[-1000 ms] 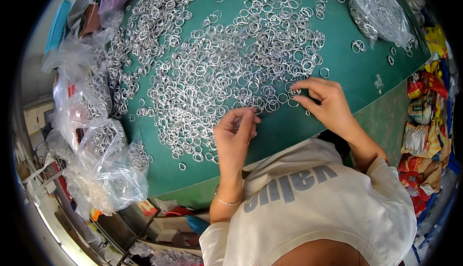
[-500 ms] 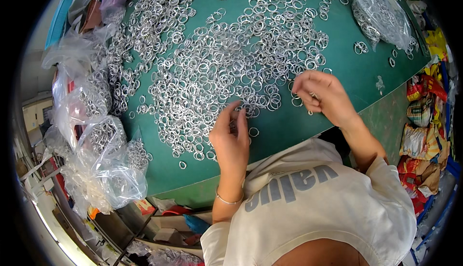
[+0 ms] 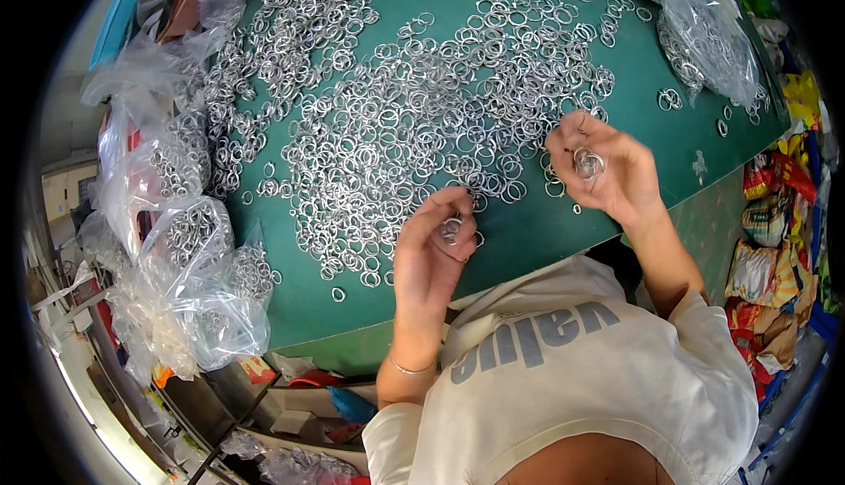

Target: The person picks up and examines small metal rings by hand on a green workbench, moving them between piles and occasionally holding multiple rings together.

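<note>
A broad heap of silver metal rings (image 3: 370, 146) lies spread over the green tabletop (image 3: 519, 243). At the heap's near edge, my left hand (image 3: 429, 260) is turned palm up, its fingers curled around a few silver rings (image 3: 451, 231). To the right, my right hand (image 3: 620, 172) is also closed, with a small cluster of silver rings (image 3: 588, 165) showing between fingers and palm. Both hands are raised slightly over the table. How many rings each one holds cannot be made out. A single loose ring (image 3: 576, 209) lies below the right hand.
Clear plastic bags of rings (image 3: 189, 238) line the table's left side. Another filled bag (image 3: 709, 40) sits at the far right. A second ring pile (image 3: 308, 23) lies at the back left. Colourful packages (image 3: 766, 256) stand beyond the right edge, and shelving (image 3: 299, 406) is below the near edge.
Both hands have turned palm up, and rings now show in each. The left hand has shifted a little right. The whole view has moved slightly.
</note>
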{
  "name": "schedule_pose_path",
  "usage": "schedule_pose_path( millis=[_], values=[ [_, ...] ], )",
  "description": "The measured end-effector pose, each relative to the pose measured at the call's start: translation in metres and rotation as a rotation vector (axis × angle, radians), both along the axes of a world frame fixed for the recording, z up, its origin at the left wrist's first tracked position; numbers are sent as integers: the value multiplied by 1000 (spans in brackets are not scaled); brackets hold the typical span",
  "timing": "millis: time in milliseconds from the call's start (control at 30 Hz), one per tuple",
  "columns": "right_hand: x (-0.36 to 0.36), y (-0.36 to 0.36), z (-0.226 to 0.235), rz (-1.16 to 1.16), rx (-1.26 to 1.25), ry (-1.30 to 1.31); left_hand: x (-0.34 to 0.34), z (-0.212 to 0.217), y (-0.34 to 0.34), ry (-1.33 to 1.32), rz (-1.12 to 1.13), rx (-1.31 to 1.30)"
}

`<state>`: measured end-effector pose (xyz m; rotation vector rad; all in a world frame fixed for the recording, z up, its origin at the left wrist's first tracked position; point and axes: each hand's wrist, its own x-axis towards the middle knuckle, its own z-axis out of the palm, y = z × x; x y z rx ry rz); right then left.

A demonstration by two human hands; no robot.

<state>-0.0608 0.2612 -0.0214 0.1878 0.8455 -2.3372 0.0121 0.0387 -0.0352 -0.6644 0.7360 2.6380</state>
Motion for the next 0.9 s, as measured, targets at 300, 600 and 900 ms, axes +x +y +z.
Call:
schedule_pose_path(
  millis=[300,600,900],
  values=[
    [-19,-59,-11,34,1548,1351,-31,2,-4,-99,96,27],
    [-41,-20,-3,-9,449,476,-12,-9,-24,103,145,273],
    [-80,-26,15,-125,168,48,-59,15,-7,82,-65,-535]
  ],
)
